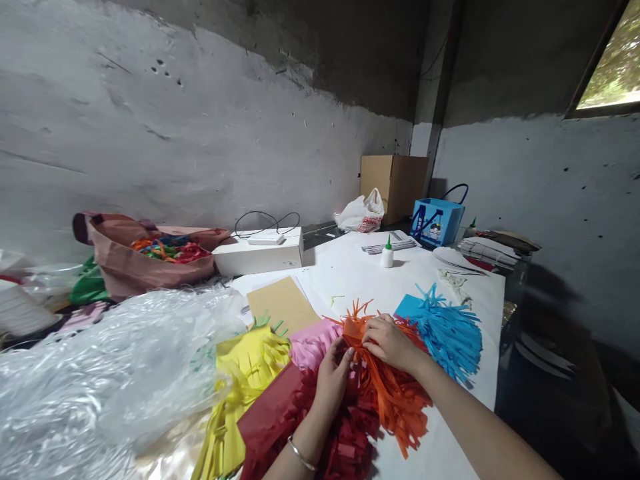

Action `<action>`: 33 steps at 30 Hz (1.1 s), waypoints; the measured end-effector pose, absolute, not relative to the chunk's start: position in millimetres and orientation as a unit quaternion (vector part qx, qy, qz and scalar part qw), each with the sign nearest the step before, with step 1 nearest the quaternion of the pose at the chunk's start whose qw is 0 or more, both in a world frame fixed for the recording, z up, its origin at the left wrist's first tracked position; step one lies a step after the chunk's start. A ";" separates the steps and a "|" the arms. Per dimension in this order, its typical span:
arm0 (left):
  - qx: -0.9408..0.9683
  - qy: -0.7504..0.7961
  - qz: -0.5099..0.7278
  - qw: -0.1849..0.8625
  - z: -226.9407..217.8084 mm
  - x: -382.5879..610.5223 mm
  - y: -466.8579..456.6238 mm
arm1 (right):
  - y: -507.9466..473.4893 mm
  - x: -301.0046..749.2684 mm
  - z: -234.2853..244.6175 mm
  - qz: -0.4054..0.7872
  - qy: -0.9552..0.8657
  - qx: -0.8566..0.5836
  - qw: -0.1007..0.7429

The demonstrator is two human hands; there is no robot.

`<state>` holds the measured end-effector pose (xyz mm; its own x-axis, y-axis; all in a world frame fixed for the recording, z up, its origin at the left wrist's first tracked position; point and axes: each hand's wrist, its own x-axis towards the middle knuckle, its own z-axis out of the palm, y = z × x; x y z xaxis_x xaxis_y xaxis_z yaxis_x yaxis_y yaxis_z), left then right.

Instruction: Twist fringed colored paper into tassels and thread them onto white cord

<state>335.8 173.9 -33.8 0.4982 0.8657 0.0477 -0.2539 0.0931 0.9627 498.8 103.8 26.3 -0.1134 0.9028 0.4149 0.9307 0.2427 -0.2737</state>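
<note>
An orange bundle of fringed tissue paper (pixel 400 393) lies in front of me, its cut strips fanning towards the near side. My right hand (pixel 393 343) pinches its upper part, fingers bent over the strips. At the bundle's left edge, my left hand (pixel 333 373) has its thumb and fingers closed on the orange paper. Dark red fringed paper (pixel 350 447) lies under my left forearm, with pink fringed paper (pixel 313 345) just beyond. Yellow fringed paper (pixel 253 360) is to the left, blue fringed paper (pixel 447 333) to the right. My fingertips are partly hidden.
A white glue bottle (pixel 387 255) with a green tip stands on the white sheet (pixel 340 267). Clear plastic (pixel 115 373) is heaped at left. Behind are a pink bag (pixel 150 267), a white box (pixel 260 257), a cardboard box (pixel 395 183) and a blue basket (pixel 440 220).
</note>
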 end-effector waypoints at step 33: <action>0.546 0.282 0.412 0.673 -45.5 342.5 180.4 | 111.8 511.7 29.0 0.060 -0.739 -0.593 0.313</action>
